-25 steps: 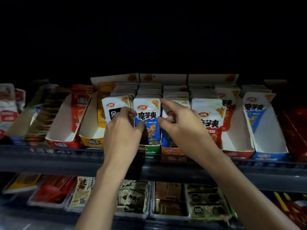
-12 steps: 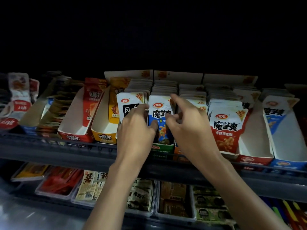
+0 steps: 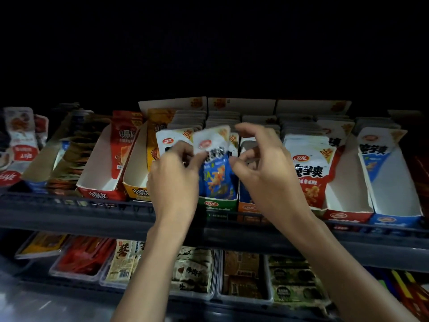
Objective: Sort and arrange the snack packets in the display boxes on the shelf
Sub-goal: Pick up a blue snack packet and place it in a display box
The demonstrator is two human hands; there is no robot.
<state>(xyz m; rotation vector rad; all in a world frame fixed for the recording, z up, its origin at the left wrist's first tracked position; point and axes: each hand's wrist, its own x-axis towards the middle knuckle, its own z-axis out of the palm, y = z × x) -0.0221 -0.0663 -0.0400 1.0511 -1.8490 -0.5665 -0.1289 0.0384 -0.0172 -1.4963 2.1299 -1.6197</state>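
Both bare forearms reach up. Left hand (image 3: 174, 173) pinches packet (image 3: 217, 180) top; right hand (image 3: 262, 173) beside, fingers loosely curled.

Clear trays (image 3: 243, 299) sit on the lower tier, well below the grip. Red strips (image 3: 86, 256) fill one, down-left of it.

Slender bare forearms end in an ungloved left hand (image 3: 173, 175) and right hand (image 3: 263, 173).
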